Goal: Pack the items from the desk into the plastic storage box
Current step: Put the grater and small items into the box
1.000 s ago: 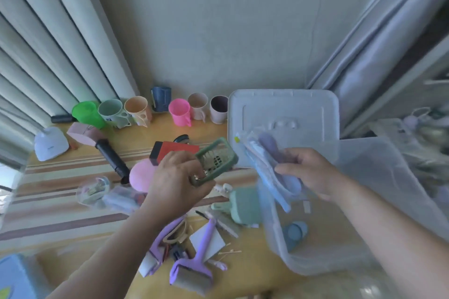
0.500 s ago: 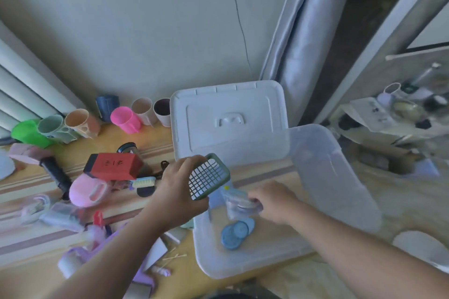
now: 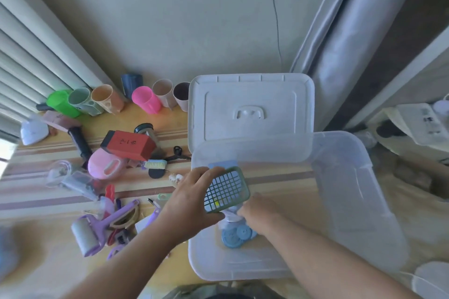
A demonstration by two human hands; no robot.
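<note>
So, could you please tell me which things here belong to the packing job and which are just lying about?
Part of the job:
- plastic storage box
- green grid tray, held by left hand
- right hand in the box
- pink cup, red box, lint roller

Lying about:
- box lid
- curtain

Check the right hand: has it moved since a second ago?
Yes. The right hand has gone down into the plastic storage box, from above its rim to low beside the blue discs on its floor.

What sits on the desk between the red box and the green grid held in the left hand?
In the head view, a small brush and a black disc lie between the red box and the green grid.
</note>
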